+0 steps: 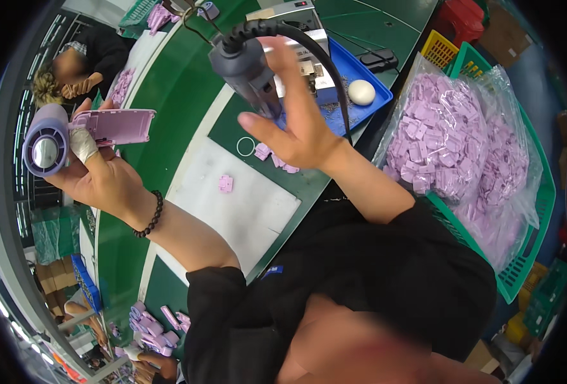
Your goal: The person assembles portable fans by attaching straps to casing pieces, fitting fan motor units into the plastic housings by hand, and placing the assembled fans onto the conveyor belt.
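My left hand [107,176] is closed around a lilac handheld fan [46,142], with a round slotted grille and a silver centre. The fan's handle [120,126] points right and shows its hollow inside. White wrapping covers my left thumb. My right hand [306,125] is open beside a hanging dark grey electric screwdriver [248,70], thumb spread away from the fingers. Some of those fingertips are hidden behind the tool. Below it, a small pink plastic part [225,184] lies on a white mat [232,217], with several similar parts [274,157] and a pale ring [245,146] nearby.
A blue tray [376,105] holds a metal device [312,64], loose screws and a white ball [361,93]. To the right, a green basket [514,281] carries bags of pink parts [434,134]. A green conveyor belt [168,109] curves past; another person [101,61] sits beyond.
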{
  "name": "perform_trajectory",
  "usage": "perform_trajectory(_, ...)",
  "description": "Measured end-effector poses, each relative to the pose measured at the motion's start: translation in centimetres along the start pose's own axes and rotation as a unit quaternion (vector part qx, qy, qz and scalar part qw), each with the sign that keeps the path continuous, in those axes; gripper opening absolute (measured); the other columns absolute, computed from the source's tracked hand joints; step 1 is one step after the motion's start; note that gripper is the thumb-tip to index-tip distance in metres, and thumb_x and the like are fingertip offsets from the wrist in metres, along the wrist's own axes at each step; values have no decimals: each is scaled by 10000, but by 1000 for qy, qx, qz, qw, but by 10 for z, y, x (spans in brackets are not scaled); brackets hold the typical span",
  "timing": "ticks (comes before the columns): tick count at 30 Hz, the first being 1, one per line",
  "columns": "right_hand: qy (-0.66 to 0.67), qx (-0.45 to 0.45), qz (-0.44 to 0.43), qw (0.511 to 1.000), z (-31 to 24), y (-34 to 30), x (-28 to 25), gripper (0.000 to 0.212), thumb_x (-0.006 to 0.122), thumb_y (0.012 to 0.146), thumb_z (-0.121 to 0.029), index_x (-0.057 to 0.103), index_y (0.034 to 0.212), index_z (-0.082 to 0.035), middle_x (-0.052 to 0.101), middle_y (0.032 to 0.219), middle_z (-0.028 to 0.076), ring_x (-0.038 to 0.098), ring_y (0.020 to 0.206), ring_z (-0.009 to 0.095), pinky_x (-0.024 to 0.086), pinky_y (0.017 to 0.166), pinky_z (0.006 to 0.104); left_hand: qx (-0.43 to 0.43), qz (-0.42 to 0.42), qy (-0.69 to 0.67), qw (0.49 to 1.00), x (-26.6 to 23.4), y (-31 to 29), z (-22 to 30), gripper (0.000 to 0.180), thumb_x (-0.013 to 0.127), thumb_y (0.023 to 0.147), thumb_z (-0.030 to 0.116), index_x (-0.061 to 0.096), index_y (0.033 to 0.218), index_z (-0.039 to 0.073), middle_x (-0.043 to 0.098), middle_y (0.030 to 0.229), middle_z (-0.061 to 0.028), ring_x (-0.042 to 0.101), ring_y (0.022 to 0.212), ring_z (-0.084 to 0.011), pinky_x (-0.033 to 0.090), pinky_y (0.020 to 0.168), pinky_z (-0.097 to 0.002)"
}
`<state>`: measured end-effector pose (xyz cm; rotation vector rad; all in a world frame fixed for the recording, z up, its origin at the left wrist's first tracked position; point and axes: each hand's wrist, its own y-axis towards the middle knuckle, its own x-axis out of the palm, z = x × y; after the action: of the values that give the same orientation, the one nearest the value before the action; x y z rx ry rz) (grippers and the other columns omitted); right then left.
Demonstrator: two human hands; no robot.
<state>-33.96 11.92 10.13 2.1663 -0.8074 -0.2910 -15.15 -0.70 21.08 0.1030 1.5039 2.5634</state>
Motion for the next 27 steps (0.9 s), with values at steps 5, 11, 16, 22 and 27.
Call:
perform_trajectory(5, 161, 80, -189, 965, -8, 2, 4, 590, 649, 831, -96, 423, 1366, 7, 624, 1047, 100, 583, 918, 216, 464, 829, 314, -23, 8, -14, 1000, -5, -15, 4, 490, 561, 966, 77, 319, 1391, 101, 598, 1169, -266, 691, 947, -361, 595, 875, -435)
perform_trajectory(11, 179, 93, -205, 958, -11, -17, 5, 525, 678, 834, -110, 489, 1313, -13, 632, 863, 40, 548, 700, 152, 450, 679, 269, -42, 18, -49, 998, -6, -29, -7, 500, 530, 974, 46, 298, 1411, 116, 634, 1103, -230, 695, 925, -340, 618, 790, -409)
perform_trajectory(16, 282, 154, -162, 933, -10, -19, 18, 427, 689, 832, -116, 539, 1223, -35, 579, 768, 12, 475, 609, 117, 410, 597, 246, -16, 27, -6, 999, -27, -10, -2, 575, 564, 946, 12, 286, 1434, 136, 609, 1153, -200, 686, 961, -320, 603, 823, -393)
perform_trajectory(22, 266, 174, -104, 942, -5, -24, 11, 358, 676, 820, -70, 550, 1150, -15, 598, 774, 14, 482, 603, 113, 407, 580, 227, 63, 47, 106, 991, -18, -6, -18, 624, 574, 921, -34, 277, 1431, 170, 523, 1271, -182, 658, 1045, -335, 601, 876, -397)
perform_trajectory(27, 289, 187, -117, 932, -5, -24, 4, 328, 674, 820, -59, 560, 1124, -9, 611, 786, 29, 511, 624, 117, 422, 593, 224, 23, 43, 124, 991, -14, -11, -12, 676, 542, 924, -61, 222, 1474, 167, 521, 1275, -166, 655, 1056, -313, 595, 869, -363)
